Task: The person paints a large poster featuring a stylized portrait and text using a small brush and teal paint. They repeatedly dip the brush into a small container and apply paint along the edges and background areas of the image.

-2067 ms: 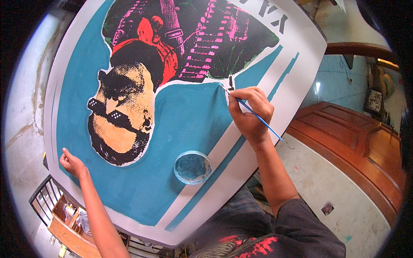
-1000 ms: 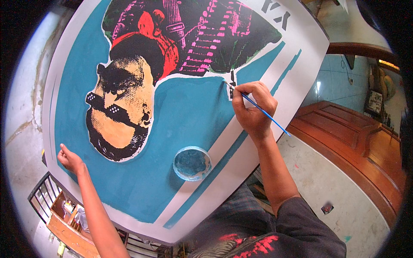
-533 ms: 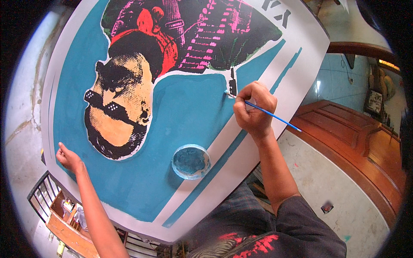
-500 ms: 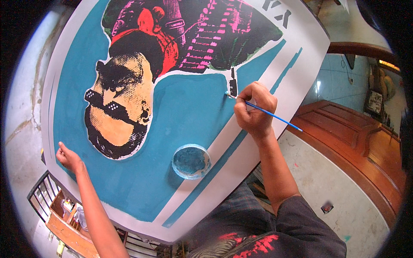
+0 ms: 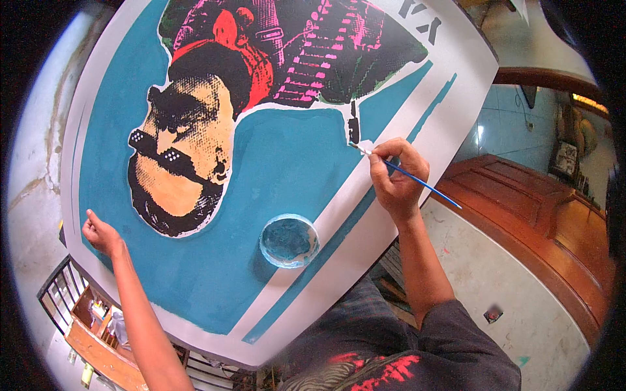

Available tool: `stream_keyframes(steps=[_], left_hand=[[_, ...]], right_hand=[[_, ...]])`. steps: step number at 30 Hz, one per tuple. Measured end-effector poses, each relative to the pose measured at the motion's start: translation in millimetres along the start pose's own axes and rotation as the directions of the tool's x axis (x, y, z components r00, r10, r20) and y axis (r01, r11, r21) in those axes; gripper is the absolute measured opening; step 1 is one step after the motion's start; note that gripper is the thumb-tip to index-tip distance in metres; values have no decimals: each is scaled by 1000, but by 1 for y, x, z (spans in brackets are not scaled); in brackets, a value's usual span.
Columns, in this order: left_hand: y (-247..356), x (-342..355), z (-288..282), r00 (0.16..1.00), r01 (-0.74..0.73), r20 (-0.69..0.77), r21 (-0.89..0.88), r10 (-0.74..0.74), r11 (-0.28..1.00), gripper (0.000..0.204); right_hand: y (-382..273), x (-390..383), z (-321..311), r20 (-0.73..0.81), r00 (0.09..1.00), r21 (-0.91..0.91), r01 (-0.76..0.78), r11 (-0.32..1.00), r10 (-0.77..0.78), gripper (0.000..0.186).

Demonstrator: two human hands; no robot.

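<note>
A large painting [image 5: 274,169] in front of me shows an upside-down portrait on a teal ground with white borders. My right hand [image 5: 399,176] pinches a thin blue-handled paintbrush [image 5: 430,188]. The bristles meet the surface at the lower end of a small black rectangular shape, beside the teal area's edge. My left hand [image 5: 101,236] is closed, with nothing visible in it, and rests on the left part of the painting. A shallow round container [image 5: 317,242] with teal paint sits on the painting, below and left of my right hand.
A brown carved wooden panel [image 5: 515,215] stands to the right, beside the pale floor [image 5: 482,274]. At the lower left are a black metal rack [image 5: 55,290] and a wooden shelf [image 5: 98,355] with small items. A small dark packet [image 5: 493,314] lies on the floor.
My right hand has shifted slightly right and down, taking the brush tip from left of the black shape to its lower end. My left hand stays in place on the painting.
</note>
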State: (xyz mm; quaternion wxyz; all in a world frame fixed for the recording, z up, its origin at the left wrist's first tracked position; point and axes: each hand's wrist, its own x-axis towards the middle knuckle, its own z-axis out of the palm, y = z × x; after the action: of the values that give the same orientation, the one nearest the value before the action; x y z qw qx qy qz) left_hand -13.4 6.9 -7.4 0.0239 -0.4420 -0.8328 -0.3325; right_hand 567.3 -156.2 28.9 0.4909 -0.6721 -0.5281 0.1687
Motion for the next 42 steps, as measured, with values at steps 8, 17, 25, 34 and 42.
stream_keyframes(steps=[8,17,25,34,42], left_hand=[[3,-1,-1,999,-44,-15,0,44,999,55],[-7,6,-1,1000,-8,22,-1,8,1000,61],[-6,5,1,1000,-4,7,9,4,1000,64],[-8,6,2,998,-55,-27,22,55,998,55],[-15,11,0,1000,24,13,35,-25,999,64]], right_hand=[[-4,1,1,15,1000,-33,3,999,-2,11],[-5,2,2,49,998,-89,33,995,-29,10],[-5,2,2,19,1000,-60,23,998,-22,9],[-2,-1,-6,-40,999,-45,-2,999,0,9],[3,-4,-13,16,999,-30,-30,999,30,10]])
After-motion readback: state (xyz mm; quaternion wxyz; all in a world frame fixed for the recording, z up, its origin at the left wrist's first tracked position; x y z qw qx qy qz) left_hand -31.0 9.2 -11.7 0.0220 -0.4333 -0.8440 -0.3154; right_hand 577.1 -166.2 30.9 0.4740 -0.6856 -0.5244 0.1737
